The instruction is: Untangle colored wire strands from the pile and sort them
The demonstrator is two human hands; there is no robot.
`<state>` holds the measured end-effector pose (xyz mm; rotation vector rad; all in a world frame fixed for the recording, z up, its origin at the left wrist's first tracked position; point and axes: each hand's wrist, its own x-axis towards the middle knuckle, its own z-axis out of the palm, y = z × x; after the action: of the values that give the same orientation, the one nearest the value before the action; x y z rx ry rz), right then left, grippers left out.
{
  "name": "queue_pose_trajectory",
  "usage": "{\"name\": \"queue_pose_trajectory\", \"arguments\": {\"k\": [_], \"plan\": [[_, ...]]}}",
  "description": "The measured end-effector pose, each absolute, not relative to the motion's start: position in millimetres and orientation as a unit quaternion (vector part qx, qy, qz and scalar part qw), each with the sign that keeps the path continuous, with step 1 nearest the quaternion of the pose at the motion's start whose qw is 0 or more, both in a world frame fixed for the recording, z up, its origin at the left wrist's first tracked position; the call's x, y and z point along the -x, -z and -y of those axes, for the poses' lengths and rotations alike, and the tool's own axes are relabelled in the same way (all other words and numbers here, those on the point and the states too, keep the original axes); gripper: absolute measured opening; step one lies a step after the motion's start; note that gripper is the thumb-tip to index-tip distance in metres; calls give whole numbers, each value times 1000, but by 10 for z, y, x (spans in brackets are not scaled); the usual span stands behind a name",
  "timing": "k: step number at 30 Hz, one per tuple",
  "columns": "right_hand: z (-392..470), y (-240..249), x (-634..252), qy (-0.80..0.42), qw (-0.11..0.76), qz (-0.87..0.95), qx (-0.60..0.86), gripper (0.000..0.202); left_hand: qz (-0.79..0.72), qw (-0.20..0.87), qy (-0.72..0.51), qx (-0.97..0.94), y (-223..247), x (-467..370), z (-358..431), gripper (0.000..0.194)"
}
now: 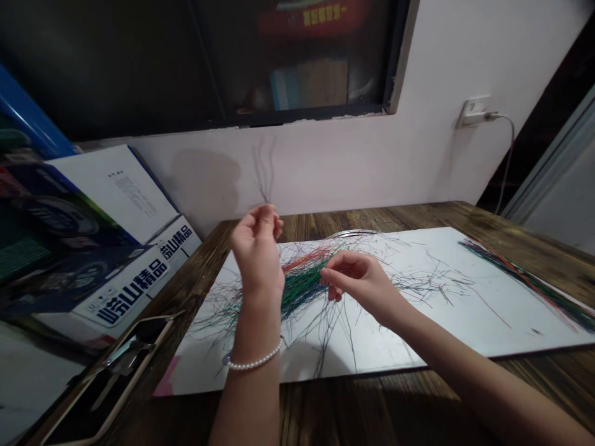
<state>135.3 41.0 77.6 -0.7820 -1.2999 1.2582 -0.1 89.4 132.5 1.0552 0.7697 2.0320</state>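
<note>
Raised above the board's left part, my left hand (258, 238) pinches a few thin dark wires (264, 176), whose blurred ends fan upward in front of the wall. My right hand (356, 279) is closed, thumb against fingers, beside a loose heap of thin coloured wires (300, 282), mostly green with some orange and blue. Whatever its fingertips hold is hidden. Dark strands (328, 331) spread over the board below that hand; I cannot tell whether they touch it. The heap lies on a white board (400, 341).
A longer wire bundle (525, 279) lies at the board's right. Stray wires scatter over the middle. To the left are printed boxes (134, 285) and a phone-like dark object (111, 378) with a metal tool on it. A plugged-in charger (476, 118) hangs its cable on the wall.
</note>
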Motion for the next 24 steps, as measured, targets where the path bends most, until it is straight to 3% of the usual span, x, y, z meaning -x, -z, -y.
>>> {"name": "queue_pose_trajectory", "arguments": {"k": [11, 20, 24], "plan": [[-832, -502, -1547, -542, 645, 387, 376, 26, -374, 249, -829, -333, -1480, 688, -856, 19], [-967, -294, -1539, -532, 586, 416, 449, 20, -396, 190, -789, -429, -1431, 704, -920, 15], [-982, -279, -1572, -485, 583, 435, 485, 26, -416, 185, -729, -511, -1357, 598, -993, 12]]}}
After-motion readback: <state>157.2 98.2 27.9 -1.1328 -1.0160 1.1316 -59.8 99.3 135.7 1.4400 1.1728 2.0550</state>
